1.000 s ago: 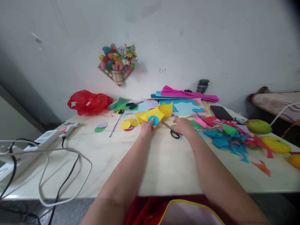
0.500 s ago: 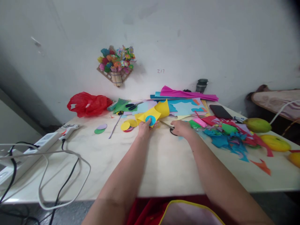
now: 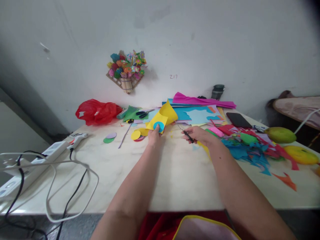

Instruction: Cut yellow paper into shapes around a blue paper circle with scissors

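Pinched in my left hand (image 3: 154, 133) are a curled yellow sheet (image 3: 170, 112) and a blue disc (image 3: 158, 126) lying against it. My right hand (image 3: 196, 134) is closed on a pair of scissors (image 3: 188, 135), their blades pointing up and left, a little apart from the yellow sheet. A yellow strip (image 3: 205, 150) lies under my right wrist. Left of my left hand, yellow discs (image 3: 135, 135) rest on the table, with green and lilac discs (image 3: 109, 140) farther left.
Colored scraps (image 3: 247, 146), a dark phone (image 3: 238, 120) and yellow-green fruit (image 3: 281, 135) are at the right. Colored sheets (image 3: 197, 113) and another pair of scissors (image 3: 142, 114) lie at the back. A red bag (image 3: 97, 111) and power strips (image 3: 53, 148) with cables sit left.
The scissors have moved right, away from the yellow sheet, and a yellow strip now shows under my right wrist. The sheet has turned in my left hand. The view has shifted slightly.
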`<action>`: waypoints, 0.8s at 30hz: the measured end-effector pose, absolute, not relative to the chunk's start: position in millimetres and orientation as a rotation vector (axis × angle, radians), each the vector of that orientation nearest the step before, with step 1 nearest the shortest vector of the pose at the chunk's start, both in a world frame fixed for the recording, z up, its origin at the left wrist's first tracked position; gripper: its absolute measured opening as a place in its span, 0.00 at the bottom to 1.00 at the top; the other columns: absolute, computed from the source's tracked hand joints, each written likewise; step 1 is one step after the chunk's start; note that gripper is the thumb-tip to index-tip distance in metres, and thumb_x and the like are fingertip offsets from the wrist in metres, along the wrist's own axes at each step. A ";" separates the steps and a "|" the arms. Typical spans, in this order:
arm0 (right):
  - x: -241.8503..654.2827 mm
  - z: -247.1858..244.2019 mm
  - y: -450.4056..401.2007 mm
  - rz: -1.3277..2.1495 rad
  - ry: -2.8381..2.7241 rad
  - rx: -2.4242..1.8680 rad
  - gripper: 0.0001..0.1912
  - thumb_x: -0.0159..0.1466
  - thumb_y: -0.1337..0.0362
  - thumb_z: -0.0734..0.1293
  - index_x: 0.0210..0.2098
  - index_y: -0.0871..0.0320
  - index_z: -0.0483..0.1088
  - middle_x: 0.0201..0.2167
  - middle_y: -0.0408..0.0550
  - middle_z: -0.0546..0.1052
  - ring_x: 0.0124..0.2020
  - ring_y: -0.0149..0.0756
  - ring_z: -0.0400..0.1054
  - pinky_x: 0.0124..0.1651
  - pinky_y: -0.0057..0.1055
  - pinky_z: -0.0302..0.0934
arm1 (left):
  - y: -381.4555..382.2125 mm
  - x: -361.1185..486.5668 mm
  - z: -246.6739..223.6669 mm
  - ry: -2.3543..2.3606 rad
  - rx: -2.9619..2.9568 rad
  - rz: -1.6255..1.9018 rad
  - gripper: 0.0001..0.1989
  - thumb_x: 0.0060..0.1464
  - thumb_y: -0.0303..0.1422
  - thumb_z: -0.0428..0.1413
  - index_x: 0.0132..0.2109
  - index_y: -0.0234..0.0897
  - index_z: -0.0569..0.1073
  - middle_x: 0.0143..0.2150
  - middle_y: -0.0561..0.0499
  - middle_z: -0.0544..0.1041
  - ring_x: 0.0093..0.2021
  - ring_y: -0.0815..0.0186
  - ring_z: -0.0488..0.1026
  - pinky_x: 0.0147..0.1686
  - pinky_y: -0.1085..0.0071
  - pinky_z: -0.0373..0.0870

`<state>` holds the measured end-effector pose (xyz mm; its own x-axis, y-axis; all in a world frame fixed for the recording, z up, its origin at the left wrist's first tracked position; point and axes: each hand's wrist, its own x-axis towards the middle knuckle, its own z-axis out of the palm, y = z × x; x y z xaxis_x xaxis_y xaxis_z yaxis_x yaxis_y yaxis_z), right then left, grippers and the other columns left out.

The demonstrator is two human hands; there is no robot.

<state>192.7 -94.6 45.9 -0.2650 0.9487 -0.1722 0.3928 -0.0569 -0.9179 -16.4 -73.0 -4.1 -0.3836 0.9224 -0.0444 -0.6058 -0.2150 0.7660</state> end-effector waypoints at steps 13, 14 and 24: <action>160.7 37.2 -107.4 1.515 -1.804 -1.232 0.16 0.63 0.53 0.73 0.32 0.58 0.70 0.22 0.43 0.75 0.19 0.29 0.70 0.17 0.22 0.56 | -72.4 -12.8 -8.0 1.011 0.446 1.878 0.12 0.52 0.34 0.70 0.39 0.37 0.76 0.36 0.49 0.80 0.40 0.62 0.81 0.42 0.68 0.76; 158.4 34.7 -107.1 1.514 -1.798 -1.212 0.16 0.63 0.52 0.73 0.32 0.58 0.70 0.22 0.43 0.75 0.19 0.29 0.69 0.17 0.22 0.56 | -72.5 -12.4 -7.8 1.024 0.429 1.878 0.11 0.52 0.33 0.69 0.39 0.37 0.76 0.36 0.49 0.80 0.40 0.62 0.80 0.42 0.69 0.76; 143.2 26.3 -108.8 1.486 -1.702 -1.188 0.19 0.61 0.51 0.76 0.30 0.58 0.68 0.19 0.42 0.74 0.17 0.28 0.67 0.16 0.22 0.53 | -69.2 -10.5 -12.0 1.082 0.437 1.854 0.15 0.53 0.41 0.70 0.40 0.38 0.74 0.31 0.51 0.79 0.35 0.63 0.80 0.35 0.71 0.75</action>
